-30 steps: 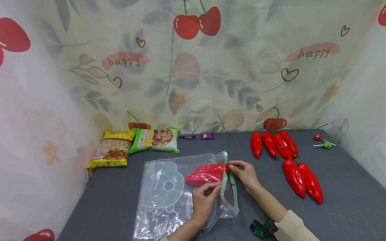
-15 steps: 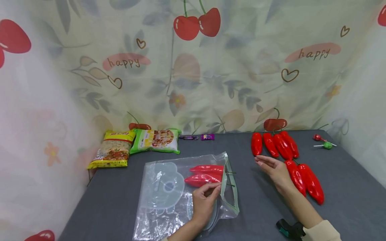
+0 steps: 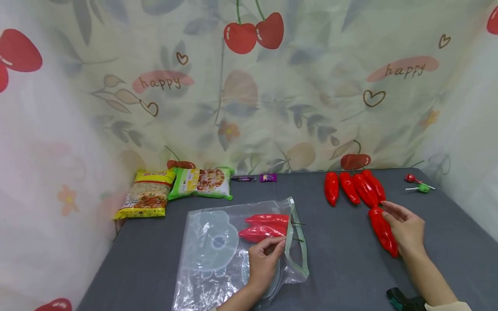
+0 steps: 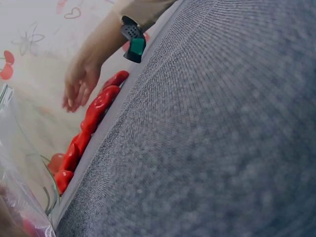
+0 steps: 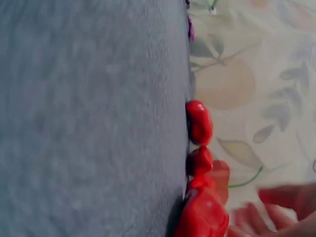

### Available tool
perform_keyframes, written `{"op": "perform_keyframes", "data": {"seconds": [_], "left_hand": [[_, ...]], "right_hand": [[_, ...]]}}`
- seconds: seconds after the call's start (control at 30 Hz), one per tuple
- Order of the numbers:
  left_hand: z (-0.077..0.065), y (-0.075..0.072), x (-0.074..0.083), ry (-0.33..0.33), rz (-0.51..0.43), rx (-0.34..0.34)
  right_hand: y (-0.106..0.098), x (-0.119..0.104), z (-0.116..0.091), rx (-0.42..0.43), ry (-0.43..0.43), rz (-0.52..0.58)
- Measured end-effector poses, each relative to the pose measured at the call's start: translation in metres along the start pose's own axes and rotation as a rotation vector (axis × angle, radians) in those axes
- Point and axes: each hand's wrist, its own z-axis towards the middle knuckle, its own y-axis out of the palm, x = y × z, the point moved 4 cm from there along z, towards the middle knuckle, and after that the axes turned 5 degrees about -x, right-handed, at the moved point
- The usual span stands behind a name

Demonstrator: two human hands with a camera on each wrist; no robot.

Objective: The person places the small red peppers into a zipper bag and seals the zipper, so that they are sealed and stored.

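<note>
My left hand [image 3: 264, 261] pinches the open edge of a clear zip bag [image 3: 194, 276] lying on the table. Inside the bag two red chili peppers [image 3: 261, 233] lie side by side, their stems sticking out at the mouth. My right hand [image 3: 408, 229] hovers over the lower pair of loose peppers with its fingers extended. One red chili pepper [image 3: 383, 233] of that pair shows beside the fingertips; the hand covers the other. In the left wrist view the right hand [image 4: 81, 81] hangs above the row of peppers [image 4: 94, 113], holding nothing.
Several more peppers [image 3: 363, 188] lie at the back right. Two lollipops [image 3: 422, 188] rest near the right edge. A yellow food packet [image 3: 145, 194], a green one [image 3: 202, 183] and two small purple wrapped items [image 3: 268, 177] line the back. A patterned cloth hangs behind.
My right hand has left the second pepper in the bag's mouth and moved right, past the back row, to the lower loose peppers. The left hand keeps its pinch on the bag.
</note>
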Motion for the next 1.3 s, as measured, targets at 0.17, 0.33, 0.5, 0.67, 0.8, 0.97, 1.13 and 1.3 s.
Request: {"op": "perform_keyframes", "data": {"seconds": [0.17, 0.33, 0.5, 0.67, 0.8, 0.97, 1.13, 1.3], "left_hand": [[-0.001, 0.001, -0.001, -0.005, 0.004, 0.004], [-0.001, 0.002, -0.001, -0.018, 0.011, 0.000], [-0.001, 0.002, 0.001, -0.055, 0.005, 0.008], [-0.003, 0.004, 0.013, -0.048, 0.015, 0.007], [-0.002, 0.003, 0.010, -0.026, 0.024, 0.007], [-0.002, 0.001, 0.011, -0.044, 0.015, -0.001], [-0.001, 0.002, 0.012, -0.043, 0.024, -0.001], [-0.001, 0.001, 0.000, 0.031, 0.027, -0.003]], "right_hand": [[0.006, 0.002, -0.002, -0.156, -0.062, -0.250], [0.014, 0.004, -0.003, -0.263, -0.101, -0.327], [0.024, 0.005, -0.003, -0.359, -0.108, -0.352], [0.035, -0.001, -0.005, -0.384, -0.115, -0.191], [0.049, -0.011, -0.008, -0.398, -0.003, 0.192], [0.080, -0.030, -0.020, -0.398, 0.093, 0.679], [0.110, -0.044, -0.026, -0.309, 0.127, 0.789], [0.130, -0.042, -0.031, -0.279, 0.132, 0.703]]}}
